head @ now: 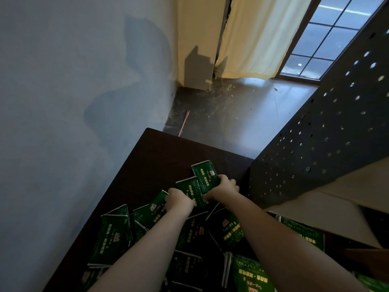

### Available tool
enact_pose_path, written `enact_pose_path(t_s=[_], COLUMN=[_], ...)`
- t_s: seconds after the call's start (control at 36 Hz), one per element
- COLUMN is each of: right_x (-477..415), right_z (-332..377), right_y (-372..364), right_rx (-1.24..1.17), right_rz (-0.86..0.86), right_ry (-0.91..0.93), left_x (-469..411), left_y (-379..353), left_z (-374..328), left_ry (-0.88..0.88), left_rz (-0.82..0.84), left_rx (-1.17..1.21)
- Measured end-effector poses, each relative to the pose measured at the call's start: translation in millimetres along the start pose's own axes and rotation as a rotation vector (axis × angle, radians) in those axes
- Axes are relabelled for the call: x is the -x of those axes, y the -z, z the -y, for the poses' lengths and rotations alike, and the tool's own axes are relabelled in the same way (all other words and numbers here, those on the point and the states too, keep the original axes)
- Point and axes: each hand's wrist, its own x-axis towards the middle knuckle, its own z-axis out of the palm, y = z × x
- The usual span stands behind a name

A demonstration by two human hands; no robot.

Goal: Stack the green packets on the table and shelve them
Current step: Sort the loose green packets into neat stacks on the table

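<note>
- A dark wooden counter [151, 157] runs from the bottom edge up toward the middle, seen from a head-worn camera looking down.
- Green packets [113, 234] with yellow and white print lie scattered and overlapping across the near half of the counter.
- Two bare forearms reach in from 6 o'clock toward the centre.
- The left hand [179, 200] has its fingers curled closed around the near end of one green packet [190, 189].
- The right hand [224, 187], just beside it at 3 o'clock, has its fingers wrapped around the edge of a second packet [205, 175], the farthest one up the counter.
- The two held packets overlap each other.
- A dark perforated shelf panel [328, 133] rises at 3 o'clock of the hands.
- A blue-grey wall [73, 91] fills the 9 o'clock side; a pale curtain [252, 36] and a window [328, 39] sit toward 1 o'clock.
</note>
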Motion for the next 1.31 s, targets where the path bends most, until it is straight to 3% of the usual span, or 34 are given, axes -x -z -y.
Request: enact_pose_path(t_s=[0.22,0.36,0.5,0.72,0.83,1.03,1.17,1.31], right_x=[-16.6,-20.2,-10.1,-10.4,-10.3,-3.0,-3.0,-3.1], right_z=[-1.4,-5.9,3.4,9.1,10.0,8.5,3.9,2.9], right_y=[-8.4,-6.0,-9.7,-21.5,-12.8,9.4,12.4,4.7], right_rx=[-0.08,-0.269,-0.306,-0.316,-0.266,0.098,0.015,-0.152], right_rz=[-0.14,-0.213,-0.105,-0.138,-0.124,-0.048,-0.003,0.119], right_ry=[-0.027,-0.003,-0.012,-0.057,-0.032,-0.004,-0.02,-0.041], left_x=[6.2,9.7,14.2,19.3,17.7,13.0,14.9,9.6], left_y=[-5.2,-3.0,-2.0,-0.4,2.8,0.8,-5.1,-20.6], left_z=[-3.3,-5.8,-11.4,-13.9,-13.4,-18.9,-24.4,-21.0], left_ry=[0.006,0.008,0.016,-0.027,0.001,0.107,0.167,0.153], left_rz=[-0.005,-0.022,0.007,0.103,0.153,0.117,0.132,0.16], left_rx=[0.016,0.036,0.02,-0.045,0.078,0.399,0.551,0.459])
